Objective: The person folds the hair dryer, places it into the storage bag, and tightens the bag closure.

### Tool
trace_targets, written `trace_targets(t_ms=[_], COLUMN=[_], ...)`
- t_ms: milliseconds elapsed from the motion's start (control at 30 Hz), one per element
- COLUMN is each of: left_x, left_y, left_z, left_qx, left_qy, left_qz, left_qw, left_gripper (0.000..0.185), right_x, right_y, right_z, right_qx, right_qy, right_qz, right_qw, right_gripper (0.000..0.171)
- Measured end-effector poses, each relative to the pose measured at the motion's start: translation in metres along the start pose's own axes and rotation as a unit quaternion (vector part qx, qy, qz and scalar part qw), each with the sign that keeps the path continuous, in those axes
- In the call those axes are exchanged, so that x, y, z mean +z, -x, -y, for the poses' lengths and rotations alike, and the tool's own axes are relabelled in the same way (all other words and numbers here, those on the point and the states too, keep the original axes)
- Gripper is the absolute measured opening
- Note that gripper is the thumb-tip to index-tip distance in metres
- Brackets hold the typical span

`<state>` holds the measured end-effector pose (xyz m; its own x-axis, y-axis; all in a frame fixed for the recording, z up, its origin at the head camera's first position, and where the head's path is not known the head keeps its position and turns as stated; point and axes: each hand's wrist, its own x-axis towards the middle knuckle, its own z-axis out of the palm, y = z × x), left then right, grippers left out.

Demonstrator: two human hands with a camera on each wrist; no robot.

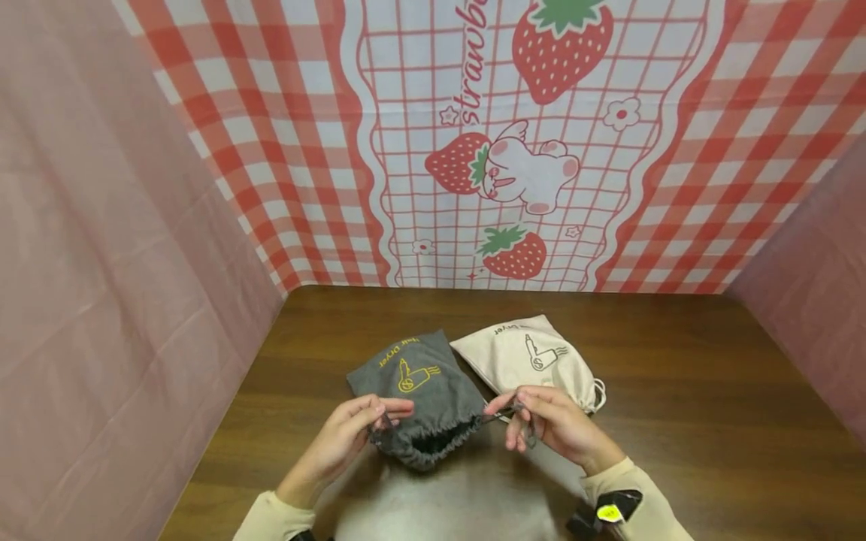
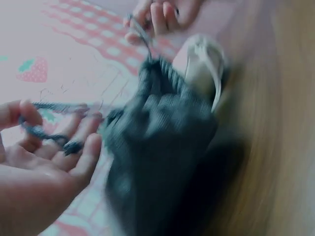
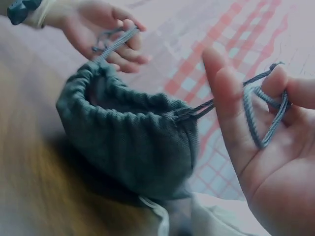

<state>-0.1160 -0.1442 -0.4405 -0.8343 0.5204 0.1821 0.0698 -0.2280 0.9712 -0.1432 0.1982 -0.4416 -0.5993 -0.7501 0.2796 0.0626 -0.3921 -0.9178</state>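
Note:
A dark grey drawstring bag (image 1: 440, 387) with a yellow hair dryer print lies on the table, its gathered mouth partly open toward the near edge. My left hand (image 1: 345, 428) pinches the grey cord (image 2: 61, 106) at one side of the mouth. On the other side, my right hand (image 1: 558, 424) holds the opposite cord (image 3: 263, 120) between thumb and fingers, and its loop hangs across the palm. Both cords stretch outward from the bag. In the right wrist view the gathered mouth (image 3: 133, 110) shows a dark interior; its contents cannot be made out.
A cream drawstring bag (image 1: 534, 353) with a dark hair dryer print lies behind the right hand, its white cord (image 1: 599, 394) at the right. A strawberry-patterned cloth (image 1: 501, 173) hangs behind the brown wooden table (image 1: 676, 376). Pink cloth (image 1: 135, 263) covers the left side.

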Motion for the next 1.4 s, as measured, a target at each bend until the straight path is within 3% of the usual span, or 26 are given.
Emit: trace_targets(t_ms=[67, 133, 200, 300, 433, 600, 667, 767, 867, 1100, 1200, 1400], left_x=[0.003, 0.003, 0.001, -0.006, -0.021, -0.048, -0.058, -0.068, -0.068, -0.061, -0.060, -0.060], left_y=[-0.002, -0.003, -0.002, -0.002, -0.004, -0.006, -0.008, -0.016, -0.030, -0.051, -0.050, -0.046], left_z=[0.004, 0.006, 0.007, 0.010, 0.015, 0.016, 0.016, 0.018, 0.020, 0.027, 0.031, 0.030], left_qx=[-0.008, -0.025, -0.045, -0.072, -0.089, -0.087, -0.091, -0.107, -0.116, -0.129, -0.142, -0.158], left_qy=[0.085, 0.110, 0.096, 0.047, 0.003, -0.004, 0.002, 0.009, 0.008, 0.017, -0.012, -0.096], left_qz=[0.009, -0.008, -0.040, -0.081, -0.109, -0.219, -0.248, -0.241, -0.228, -0.280, -0.295, -0.303], left_qw=[0.9963, 0.9935, 0.9935, 0.9930, 0.9900, 0.9719, 0.9646, 0.9646, 0.9668, 0.9513, 0.9450, 0.9347], left_gripper=[0.032, 0.032, 0.032, 0.033, 0.034, 0.037, 0.038, 0.038, 0.038, 0.039, 0.038, 0.037], right_x=[0.002, 0.004, 0.006, 0.008, 0.010, 0.009, 0.008, 0.006, 0.004, 0.001, 0.002, -0.001], right_y=[-0.001, -0.002, -0.002, -0.004, -0.002, 0.010, 0.016, 0.023, 0.028, 0.031, 0.032, 0.031], right_z=[-0.005, -0.009, -0.011, -0.013, -0.011, -0.001, 0.003, 0.006, 0.008, 0.005, 0.001, 0.002], right_qx=[0.010, 0.035, 0.069, 0.120, 0.152, 0.200, 0.216, 0.226, 0.232, 0.227, 0.215, 0.189], right_qy=[-0.042, -0.022, 0.037, 0.113, 0.139, 0.191, 0.216, 0.238, 0.251, 0.296, 0.324, 0.336], right_qz=[0.007, -0.013, -0.045, -0.090, -0.135, -0.201, -0.220, -0.235, -0.244, -0.257, -0.250, -0.256], right_qw=[0.999, 0.999, 0.996, 0.982, 0.969, 0.940, 0.926, 0.915, 0.908, 0.892, 0.887, 0.886], right_gripper=[0.043, 0.037, 0.036, 0.041, 0.043, 0.032, 0.033, 0.039, 0.042, 0.040, 0.039, 0.035])
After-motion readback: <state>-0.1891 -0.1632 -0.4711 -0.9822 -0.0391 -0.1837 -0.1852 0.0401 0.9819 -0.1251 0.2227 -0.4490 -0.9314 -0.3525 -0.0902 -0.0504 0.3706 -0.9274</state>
